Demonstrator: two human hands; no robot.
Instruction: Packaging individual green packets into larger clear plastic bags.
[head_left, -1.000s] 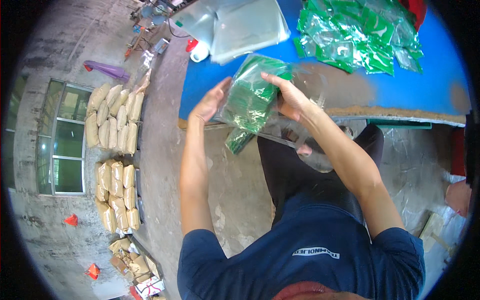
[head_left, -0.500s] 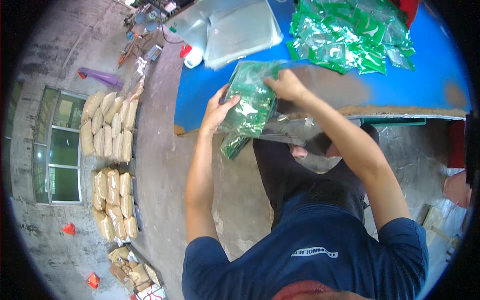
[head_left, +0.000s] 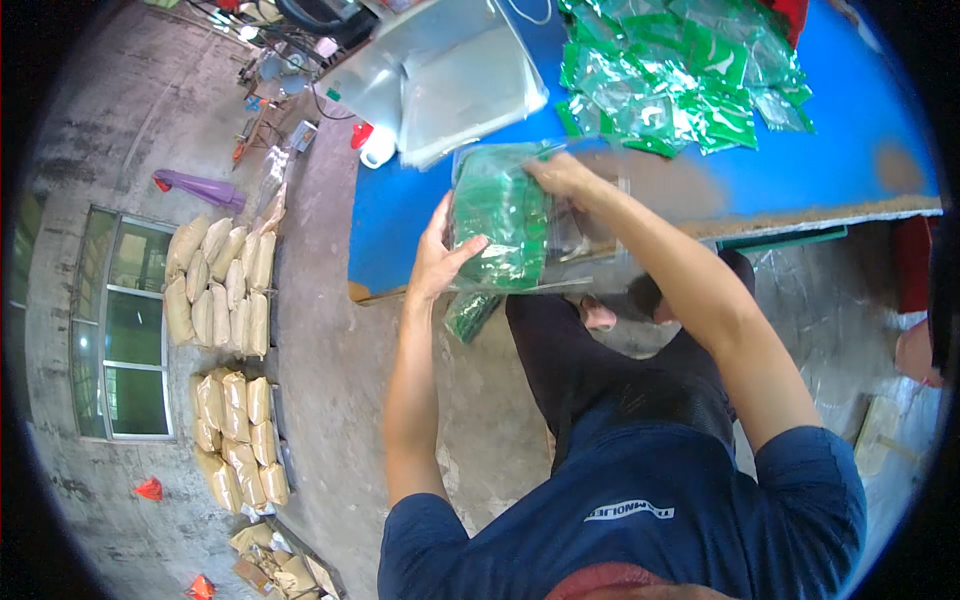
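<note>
Over the near edge of the blue table (head_left: pixel 400 215), a stack of green printed plastic packets (head_left: pixel 505 235) appears to be inside a clear plastic bag (head_left: pixel 592 235). The bag's loose clear part extends to the right of the stack. My left hand (head_left: pixel 440 258) grips the stack from the left, thumb on top and fingers hidden beneath. At the stack's upper right, my right hand (head_left: pixel 560 177) is closed on the clear bag, its fingertips partly covered and slightly blurred. Below the stack, another green bundle (head_left: pixel 472 316) shows near the floor.
Loose green-and-clear packets (head_left: pixel 690 80) are heaped at the far right of the table. A stack of flat clear bags (head_left: pixel 470 90) lies farther left, beside a white bottle with a red cap (head_left: pixel 378 147). Filled tan sacks (head_left: pixel 230 280) are piled by the left wall.
The stack has turned from tilted to nearly straight, and the clear plastic spreads wider around it. My right hand stays at its upper right. The whole view has shifted slightly.
</note>
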